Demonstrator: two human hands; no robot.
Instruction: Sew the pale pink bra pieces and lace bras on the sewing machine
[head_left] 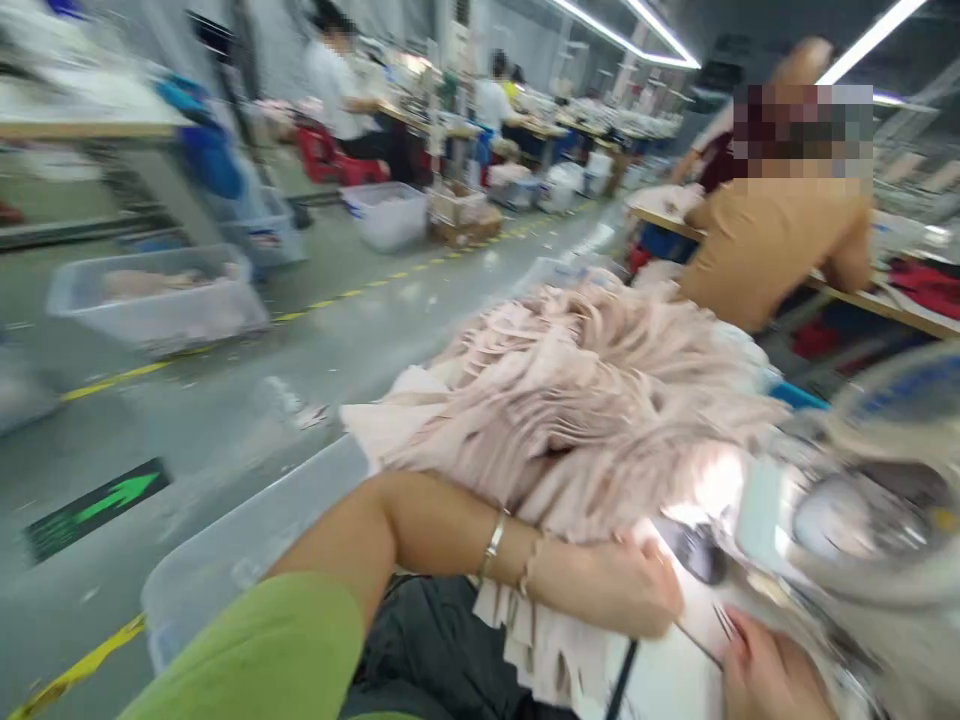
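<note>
Pale pink fabric pieces (555, 400) lie in a large layered heap in front of me, their strips hanging down near my lap. My left hand (630, 585), with bracelets at the wrist, is closed at the heap's near edge on a fabric piece (699, 605) under a bright light. A black strip (621, 680) shows below this hand. My right hand (776, 668) is closed at the lower right, beside the sewing machine (855, 530). Thin dark prongs or lines show at its fingertips; blur hides what they are.
A clear plastic bin (247, 540) stands at my left, and another bin (157, 300) with fabric is across the aisle. Yellow tape and a green arrow sign (97, 508) mark the floor. A person in a tan shirt (780, 240) sits ahead; other people work farther back.
</note>
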